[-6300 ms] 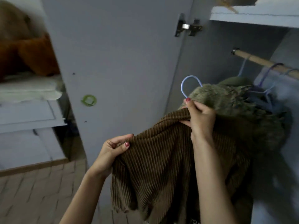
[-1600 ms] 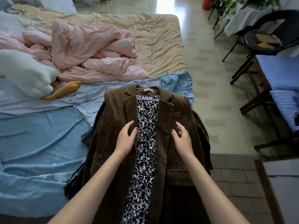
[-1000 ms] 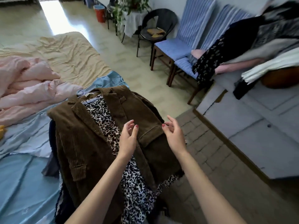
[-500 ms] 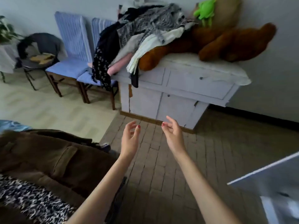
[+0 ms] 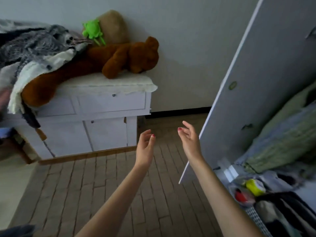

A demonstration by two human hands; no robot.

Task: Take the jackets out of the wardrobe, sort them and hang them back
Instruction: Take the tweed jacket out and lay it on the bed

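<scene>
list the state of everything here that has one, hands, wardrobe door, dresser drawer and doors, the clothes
left hand: open, holds nothing
right hand: open, holds nothing
wardrobe door: swung open
green garment: in the wardrobe; whether it hangs cannot be told
dresser drawer: closed
dresser cupboard doors: closed
brown teddy bear: lying on the dresser top
clothes pile: heaped on the dresser, hanging over its edge

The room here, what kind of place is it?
Most likely a bedroom at home: an open wardrobe door with folded clothes inside, a white chest of drawers, and a brown teddy bear lying on top.
</scene>
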